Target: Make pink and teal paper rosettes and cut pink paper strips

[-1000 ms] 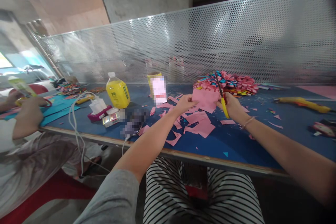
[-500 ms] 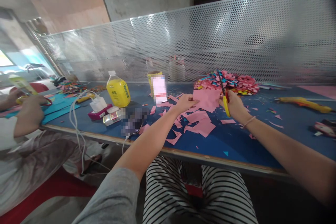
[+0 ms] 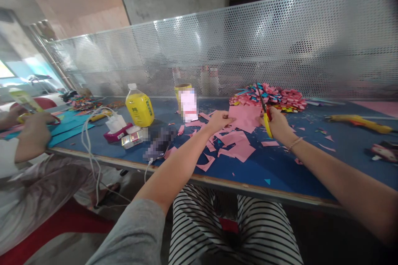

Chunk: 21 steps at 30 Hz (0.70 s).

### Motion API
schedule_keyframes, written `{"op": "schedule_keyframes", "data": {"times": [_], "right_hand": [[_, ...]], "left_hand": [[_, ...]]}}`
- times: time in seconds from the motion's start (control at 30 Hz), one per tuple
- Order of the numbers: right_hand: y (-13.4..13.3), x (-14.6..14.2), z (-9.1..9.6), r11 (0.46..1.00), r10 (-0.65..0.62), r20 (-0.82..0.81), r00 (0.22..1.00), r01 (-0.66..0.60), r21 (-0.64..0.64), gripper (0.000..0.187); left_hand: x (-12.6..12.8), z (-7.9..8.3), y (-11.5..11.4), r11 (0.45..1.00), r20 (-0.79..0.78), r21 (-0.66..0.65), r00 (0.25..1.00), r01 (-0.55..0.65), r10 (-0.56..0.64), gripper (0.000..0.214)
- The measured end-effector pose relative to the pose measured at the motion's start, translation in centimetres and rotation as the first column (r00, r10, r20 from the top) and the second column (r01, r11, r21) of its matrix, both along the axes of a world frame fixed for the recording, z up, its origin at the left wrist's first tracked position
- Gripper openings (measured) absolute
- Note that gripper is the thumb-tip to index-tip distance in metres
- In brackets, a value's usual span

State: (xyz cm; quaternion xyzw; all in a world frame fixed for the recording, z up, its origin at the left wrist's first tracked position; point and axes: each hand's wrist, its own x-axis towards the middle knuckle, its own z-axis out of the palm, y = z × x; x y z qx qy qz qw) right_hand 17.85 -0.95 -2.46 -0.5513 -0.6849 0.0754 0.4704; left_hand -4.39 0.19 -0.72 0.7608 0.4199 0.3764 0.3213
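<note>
My left hand (image 3: 219,121) pinches the left edge of a pink paper sheet (image 3: 244,116) held up over the blue table (image 3: 336,161). My right hand (image 3: 276,124) grips yellow-handled scissors (image 3: 265,112), whose dark blades point up along the sheet's right edge. Pink paper scraps (image 3: 233,145) lie on the table just below both hands.
A heap of pink and multicoloured paper pieces (image 3: 270,96) lies behind the hands. A yellow bottle (image 3: 139,107), a tissue pack (image 3: 116,127) with a white cable, and a blurred card (image 3: 188,105) sit to the left. A yellow glue gun (image 3: 360,123) lies right. Another person's hands (image 3: 34,130) work at far left.
The scissors and my right hand have shifted slightly up and along the sheet's edge; my left hand keeps its hold on the pink paper.
</note>
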Motion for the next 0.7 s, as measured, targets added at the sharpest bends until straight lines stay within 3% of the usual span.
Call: {"op": "schedule_keyframes", "data": {"times": [0.33,0.53,0.7], "right_hand": [[-0.41,-0.12,0.2,1.0,-0.017,0.023,1.0,0.017,-0.013,0.034],[-0.77,-0.42,0.62,1.0,-0.014,0.058,0.998,0.015,-0.001,0.04],[-0.79,-0.57,0.83,1.0,-0.018,0.053,0.998,0.018,0.012,0.044]], "left_hand": [[-0.15,0.48,-0.84,0.999,-0.186,0.047,0.982,-0.018,0.027,0.024],[-0.08,0.36,-0.73,0.996,-0.226,0.051,0.971,-0.069,0.078,0.022],[-0.11,0.58,-0.77,0.999,-0.209,0.023,0.977,-0.041,0.045,0.022]]}}
